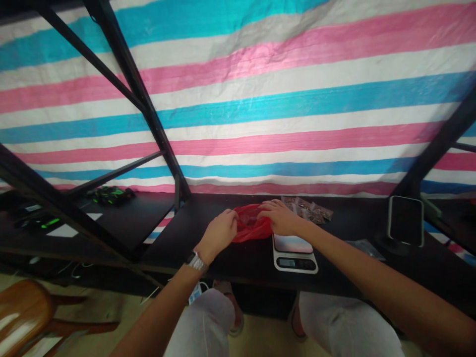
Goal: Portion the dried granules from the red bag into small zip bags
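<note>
A thin red plastic bag (253, 229) lies on the black table, its mouth spread between my hands. My left hand (222, 229), with a metal-strap watch on the wrist, grips the bag's left edge. On the opposite edge, the fingers of my right hand (280, 216) are closed on the plastic. Something round and pale seems to be inside the bag, too unclear to name. Just beside it, partly under my right hand, sits a white kitchen scale (295, 264) with a small display. Several small clear packets (308, 210) of brownish bits lie behind my right hand.
A phone or tablet (405, 220) stands upright on a stand at the right. Near my right forearm lies a flat clear bag (366, 249). Black metal posts (148, 109) rise at the left; a wooden chair (26, 312) stands lower left. Striped sheeting (278, 114) hangs behind the table.
</note>
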